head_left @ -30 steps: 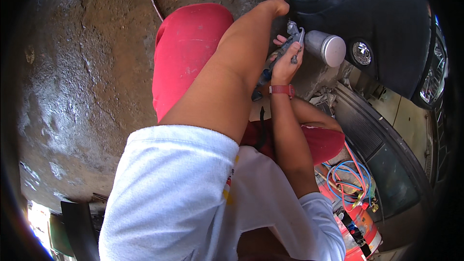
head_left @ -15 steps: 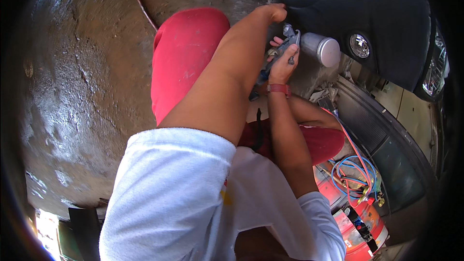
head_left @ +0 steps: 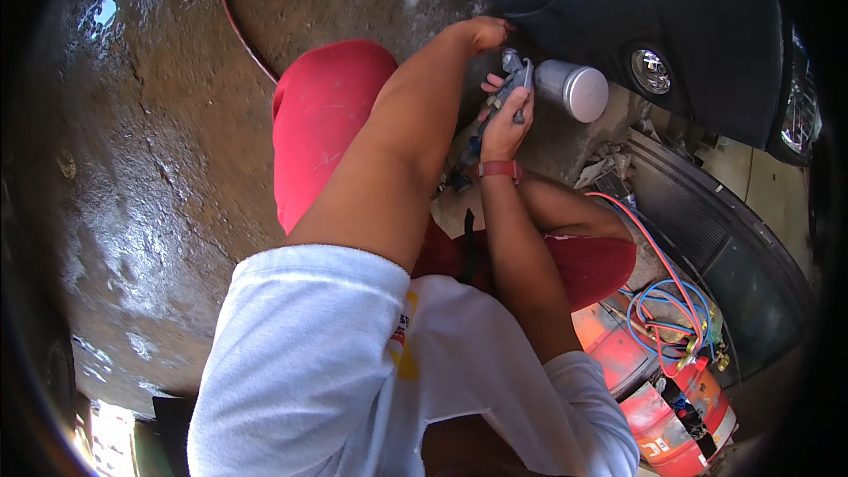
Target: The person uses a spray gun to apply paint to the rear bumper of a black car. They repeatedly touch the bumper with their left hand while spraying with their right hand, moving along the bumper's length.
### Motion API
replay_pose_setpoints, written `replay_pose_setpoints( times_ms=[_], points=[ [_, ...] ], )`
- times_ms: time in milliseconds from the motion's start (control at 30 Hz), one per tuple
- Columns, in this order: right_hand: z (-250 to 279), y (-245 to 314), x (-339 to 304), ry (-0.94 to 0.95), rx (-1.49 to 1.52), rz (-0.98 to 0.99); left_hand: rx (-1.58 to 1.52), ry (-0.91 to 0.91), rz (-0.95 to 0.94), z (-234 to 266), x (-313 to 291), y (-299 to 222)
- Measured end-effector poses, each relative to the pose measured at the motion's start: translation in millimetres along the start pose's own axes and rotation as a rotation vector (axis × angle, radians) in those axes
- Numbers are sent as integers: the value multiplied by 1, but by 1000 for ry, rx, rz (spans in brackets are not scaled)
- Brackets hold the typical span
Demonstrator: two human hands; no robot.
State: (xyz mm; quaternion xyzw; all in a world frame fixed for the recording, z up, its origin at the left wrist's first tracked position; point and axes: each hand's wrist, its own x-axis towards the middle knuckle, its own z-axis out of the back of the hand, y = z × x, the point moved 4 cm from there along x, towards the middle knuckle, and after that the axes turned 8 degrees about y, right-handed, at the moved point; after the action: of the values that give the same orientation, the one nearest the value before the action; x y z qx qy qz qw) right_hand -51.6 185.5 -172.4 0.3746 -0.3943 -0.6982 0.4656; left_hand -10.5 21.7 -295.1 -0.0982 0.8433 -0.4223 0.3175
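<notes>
Clearly, the right hand (head_left: pixel 504 131) is wrapped around a grey spray gun (head_left: pixel 511 87), whose silver cup (head_left: pixel 572 90) juts out to the right of it. Set apart, the left hand (head_left: pixel 486 34) is just beyond the gun's upper end, near the edge of a dark bumper (head_left: pixel 645 13); whether it grips anything cannot be told. Farther right, blue and red hoses (head_left: pixel 694 325) coil beside a red container (head_left: pixel 655 420); a thin hose (head_left: pixel 232 25) curves across the wet floor (head_left: pixel 159 177).

Sprayer (head_left: pixel 518 79) left of lamp (head_left: pixel 651 71), seemingly near bumper (head_left: pixel 609 13).
</notes>
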Motion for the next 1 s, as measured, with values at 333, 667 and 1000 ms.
replay_pose_setpoints(
  times_ms=[333, 667, 1000],
  points=[
    [-41, 44, 11, 65, -131, 139, -371, -345, -123, 40, -48, -15],
    [-110, 105, 58, 49, -402, 423, -685, -907, -262, 87, -147, -45],
    [-146, 155, 99, 69, -625, 453, -670, -1017, -274, 91, -195, -54]
  ],
)
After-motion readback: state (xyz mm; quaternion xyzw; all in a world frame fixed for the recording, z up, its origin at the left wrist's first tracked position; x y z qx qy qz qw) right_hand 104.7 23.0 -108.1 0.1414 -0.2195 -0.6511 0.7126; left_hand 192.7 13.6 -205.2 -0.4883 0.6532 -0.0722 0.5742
